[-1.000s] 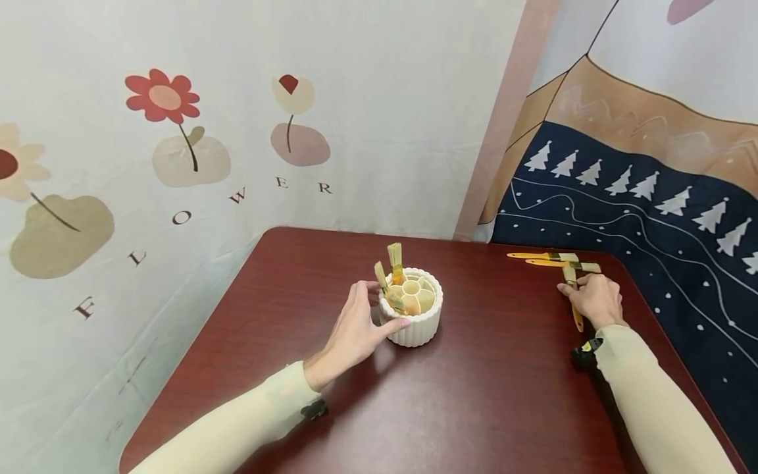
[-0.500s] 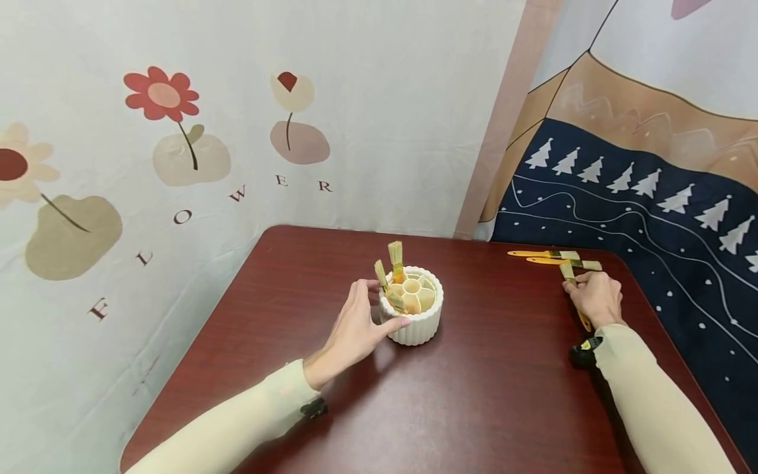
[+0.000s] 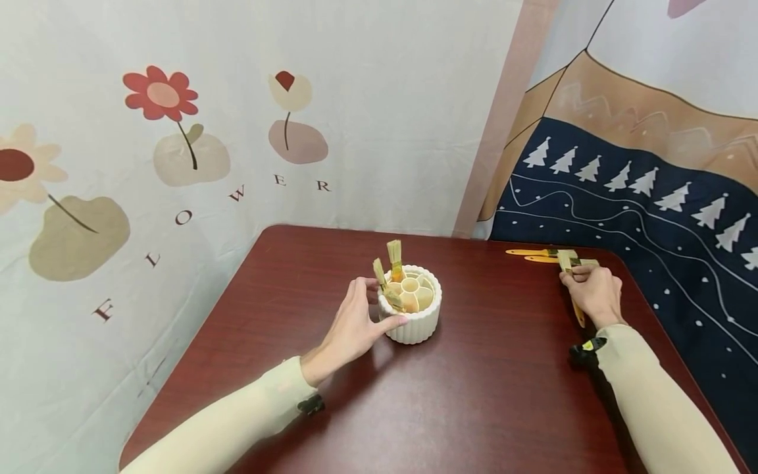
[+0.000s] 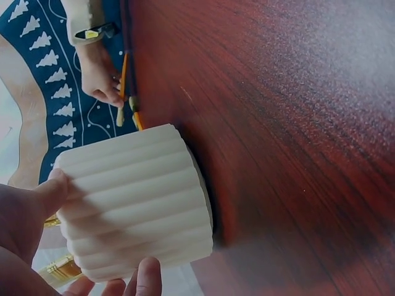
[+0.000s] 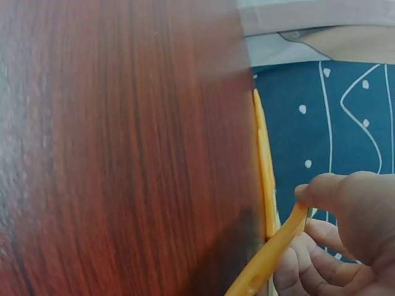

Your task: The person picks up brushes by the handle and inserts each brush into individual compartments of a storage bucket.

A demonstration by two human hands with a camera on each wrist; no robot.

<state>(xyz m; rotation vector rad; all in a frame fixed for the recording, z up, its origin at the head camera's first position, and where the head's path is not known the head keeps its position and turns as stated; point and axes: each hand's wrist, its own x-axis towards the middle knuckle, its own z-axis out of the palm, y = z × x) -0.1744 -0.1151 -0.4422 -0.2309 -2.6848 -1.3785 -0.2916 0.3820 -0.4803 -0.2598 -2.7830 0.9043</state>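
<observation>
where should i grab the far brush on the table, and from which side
For the far brush, likely pinch the left end of its orange handle, coming from above left: it lies flat, that end reaches past the second brush, and the held brush sits close to its bristle end.

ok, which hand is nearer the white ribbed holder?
Left: the left hand grips the white ribbed holder at its left side; the right hand is off to its right, holding a brush.

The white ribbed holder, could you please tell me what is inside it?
The holder contains at least two brushes, bristles up; its walls hide their lower handles.
</observation>
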